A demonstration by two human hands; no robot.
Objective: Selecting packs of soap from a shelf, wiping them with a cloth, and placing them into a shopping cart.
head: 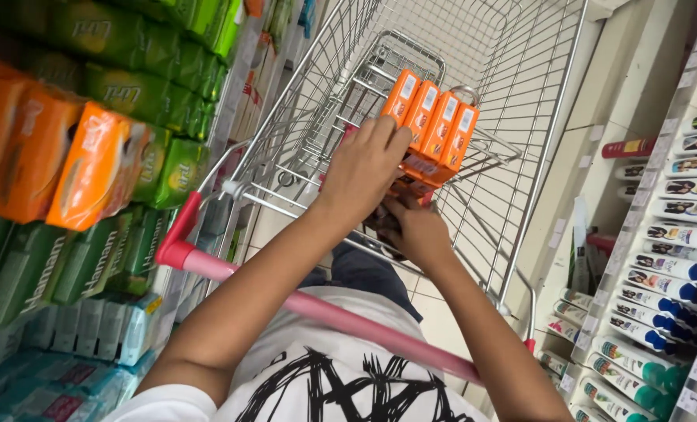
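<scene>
Head view: orange boxes (433, 125) are held over the trolley (520, 94).
Clasped by the left hand (364, 168) above and the right hand (415, 230) beneath; outer boxes could be spilled if tilted.

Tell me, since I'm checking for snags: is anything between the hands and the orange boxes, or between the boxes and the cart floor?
Nothing between them: the left hand lies on the orange boxes and the right hand grips beneath. They sit over the cart's folding wire seat; the basket floor below is hidden.
</scene>
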